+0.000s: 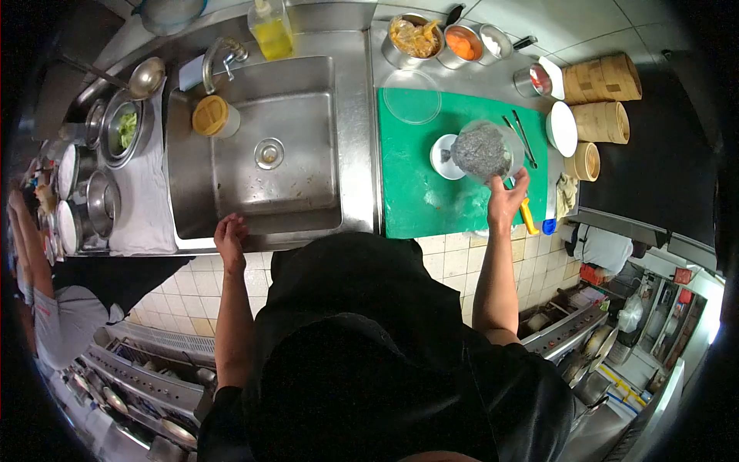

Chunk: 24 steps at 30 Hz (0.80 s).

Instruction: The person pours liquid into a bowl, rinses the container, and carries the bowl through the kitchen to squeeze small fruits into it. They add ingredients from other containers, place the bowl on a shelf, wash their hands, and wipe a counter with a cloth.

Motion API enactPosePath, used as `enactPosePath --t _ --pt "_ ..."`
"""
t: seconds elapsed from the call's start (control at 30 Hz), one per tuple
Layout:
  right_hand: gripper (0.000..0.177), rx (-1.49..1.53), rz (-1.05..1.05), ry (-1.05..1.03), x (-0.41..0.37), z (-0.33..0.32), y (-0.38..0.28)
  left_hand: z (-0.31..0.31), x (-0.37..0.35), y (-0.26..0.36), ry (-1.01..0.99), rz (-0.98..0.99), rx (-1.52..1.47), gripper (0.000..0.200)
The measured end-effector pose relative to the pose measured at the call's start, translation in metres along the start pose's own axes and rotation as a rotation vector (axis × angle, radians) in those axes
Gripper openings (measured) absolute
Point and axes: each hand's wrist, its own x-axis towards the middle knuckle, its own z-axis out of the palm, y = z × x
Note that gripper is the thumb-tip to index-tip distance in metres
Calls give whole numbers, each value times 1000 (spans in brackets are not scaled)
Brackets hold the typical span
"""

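Note:
My right hand grips a clear plastic tub by its near side. Dark grey, speckled contents fill much of the tub, which is tilted to the left. Its mouth is over a small white bowl that has a little of the same dark stuff at its edge. Both are above a green cutting board. My left hand hovers at the front edge of the metal sink, fingers loosely bent, holding nothing.
On the board lie black tongs, a yellow-handled tool and a clear round lid. Food-filled metal pots and bamboo steamers stand behind and right. A yellow-lidded tub sits in the sink. Another person is at left.

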Motion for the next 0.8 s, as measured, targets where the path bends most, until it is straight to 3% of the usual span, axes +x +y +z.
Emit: enactPosePath --t 0.3,0.37,0.47,0.6,0.67,0.8 --pt "51 15 -66 24 7 0 27 -1 7 -1 9 -2 -18 22" --pt "49 343 157 5 2 3 6 -3 11 -7 23 -4 -50 23" --pt "50 447 203 -36 4 -1 4 -1 9 -3 12 -15 -51 24" --pt "51 424 201 -52 7 -5 16 -3 8 -3 17 -31 -38 23" --pt "51 67 16 -56 12 -9 33 -2 7 -4 17 -10 -57 23" --pt "51 228 102 -61 8 -5 18 -3 8 -4 31 -46 -47 23"
